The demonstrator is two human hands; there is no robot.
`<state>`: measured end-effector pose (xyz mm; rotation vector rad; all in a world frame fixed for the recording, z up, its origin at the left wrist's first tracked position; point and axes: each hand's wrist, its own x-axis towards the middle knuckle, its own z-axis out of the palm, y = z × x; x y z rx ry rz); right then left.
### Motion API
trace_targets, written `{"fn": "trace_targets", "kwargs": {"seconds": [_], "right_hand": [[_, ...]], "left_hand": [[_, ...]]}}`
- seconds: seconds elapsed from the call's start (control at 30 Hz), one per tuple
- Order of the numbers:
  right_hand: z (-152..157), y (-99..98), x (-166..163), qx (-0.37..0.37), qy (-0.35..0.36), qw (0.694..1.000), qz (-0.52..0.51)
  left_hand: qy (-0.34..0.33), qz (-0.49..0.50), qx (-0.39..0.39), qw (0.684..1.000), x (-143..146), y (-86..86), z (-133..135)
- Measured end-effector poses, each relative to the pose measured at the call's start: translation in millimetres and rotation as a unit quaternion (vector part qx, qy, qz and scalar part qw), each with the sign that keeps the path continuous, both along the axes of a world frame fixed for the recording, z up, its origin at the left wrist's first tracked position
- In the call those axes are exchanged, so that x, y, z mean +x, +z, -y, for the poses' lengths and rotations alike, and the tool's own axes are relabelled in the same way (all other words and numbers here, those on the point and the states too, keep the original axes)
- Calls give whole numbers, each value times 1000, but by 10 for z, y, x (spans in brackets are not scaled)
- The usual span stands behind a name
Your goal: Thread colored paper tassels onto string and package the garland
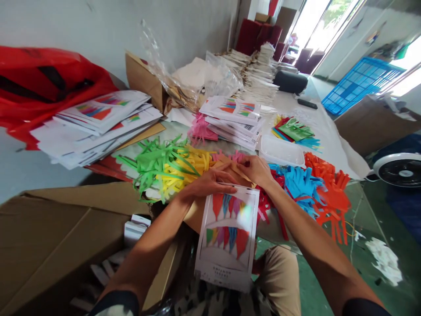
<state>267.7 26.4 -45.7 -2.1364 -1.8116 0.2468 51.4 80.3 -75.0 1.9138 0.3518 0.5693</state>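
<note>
- My left hand [210, 183] lies flat on the top edge of the printed pack [228, 237]; fingers straight, pressing, not gripping.
- My right hand [256, 170] has its fingers curled shut on the edge of a tan sheet [229, 168], just above the pack's top edge.
- The pack lies in front of me, its lower end hanging off the desk [329, 131] over my lap, its top touching the tan sheet.
- To do this well, I judge: hold the left palm down so the pack can't slide off the edge. Pull the tan sheet with a light pinch, since thin paper creases fast.
- Watch the loose strips — pink strips [226, 156], yellow strips [187, 169] and red strips [269, 202] crowd the hands and could snag or get dragged along.
- Green strips [158, 162] sit to the left. Blue strips [301, 184] and orange strips [329, 193] sit to the right, clear of the fingers.
- Hidden: my right thumb is under the hand, so the pinch itself is a read, not seen.
- Can't tell whether the tan sheet is part of the pack or a separate piece — the left hand covers the joint.
- The small print at the pack's foot is unreadable. The cardboard box [66, 232] at lower left is cut off, its contents mostly dark.
</note>
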Motion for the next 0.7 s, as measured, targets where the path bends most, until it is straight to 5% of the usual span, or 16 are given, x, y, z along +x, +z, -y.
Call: {"fn": "trace_targets", "kwargs": {"seconds": [0.27,0.47,0.57,0.7], "right_hand": [[3,-10,-4,2,-8,1000,2],[-11,12,42,9,70,997,-38],[72,70,104,57,113,972,-198],[399,232,124,121,68,893,-428]], "left_hand": [[-44,-50,-42,997,6,-3,-25],[-47,-49,-35,997,18,-58,-42],[-47,-40,-45,997,31,-100,-41],[-46,-52,-100,993,25,-54,0]]}}
